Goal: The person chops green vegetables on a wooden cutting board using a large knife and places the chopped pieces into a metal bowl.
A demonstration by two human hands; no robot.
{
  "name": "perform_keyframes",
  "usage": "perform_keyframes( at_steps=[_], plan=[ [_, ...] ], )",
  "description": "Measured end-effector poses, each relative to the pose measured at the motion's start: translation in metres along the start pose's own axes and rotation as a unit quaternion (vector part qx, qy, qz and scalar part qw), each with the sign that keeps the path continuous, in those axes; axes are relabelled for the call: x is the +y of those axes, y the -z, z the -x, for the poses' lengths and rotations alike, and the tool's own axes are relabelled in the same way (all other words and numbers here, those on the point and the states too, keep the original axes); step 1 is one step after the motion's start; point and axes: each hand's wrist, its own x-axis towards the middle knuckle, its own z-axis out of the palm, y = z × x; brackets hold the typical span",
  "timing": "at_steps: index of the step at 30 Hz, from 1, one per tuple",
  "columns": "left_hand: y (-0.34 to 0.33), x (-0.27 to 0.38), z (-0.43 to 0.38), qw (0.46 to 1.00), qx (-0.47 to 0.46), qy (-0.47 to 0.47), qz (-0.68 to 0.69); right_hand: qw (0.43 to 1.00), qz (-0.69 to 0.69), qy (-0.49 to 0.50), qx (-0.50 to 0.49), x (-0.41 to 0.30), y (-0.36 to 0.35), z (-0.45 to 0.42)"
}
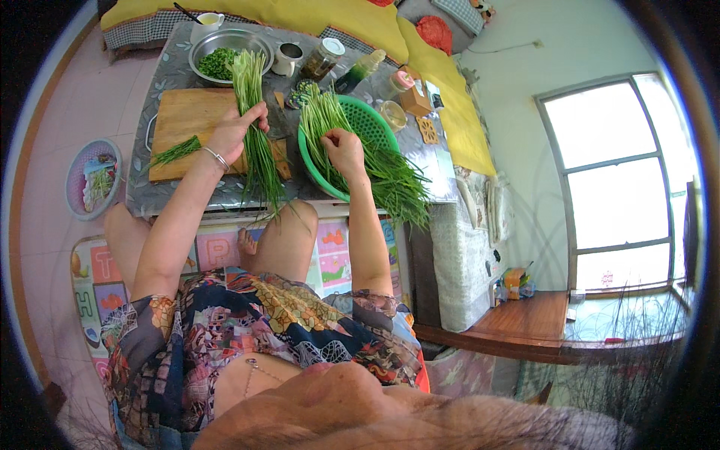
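Observation:
My left hand (239, 129), a bangle at its wrist, grips a bunch of garlic chives (247, 73) over the right part of a wooden cutting board (188, 115). The pale stalk ends point away from me and the green leaves hang towards my knees. My right hand (344, 151) reaches into a green plastic colander (388, 126), thumb and fingers pinched on the stalks of more garlic chives (394, 180). Their leaves spill over the near right rim. A short bundle of green chives (175, 151) lies on the board. Chopped greens (216, 63) fill part of a steel bowl (264, 48).
Behind the board and colander stand a white cup (210, 22), a metal-lined mug (287, 59), a lidded glass jar (322, 59), a bottle of dark green liquid (360, 72) and a cardboard box (415, 101). A basket of scraps (93, 177) sits on the floor at left.

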Motion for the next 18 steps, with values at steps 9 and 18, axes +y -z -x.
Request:
perform_keyframes(
  at_steps=[9, 18],
  plan=[
    [-0.017, 0.001, -0.001, 0.999, -0.002, 0.039, 0.014, 0.972, -0.224, 0.066, 0.014, -0.069, 0.0, 0.007],
    [-0.008, -0.016, -0.001, 1.0, 0.018, 0.0, 0.022, 0.941, -0.291, 0.136, 0.11, -0.116, -0.039, 0.009]
  ],
)
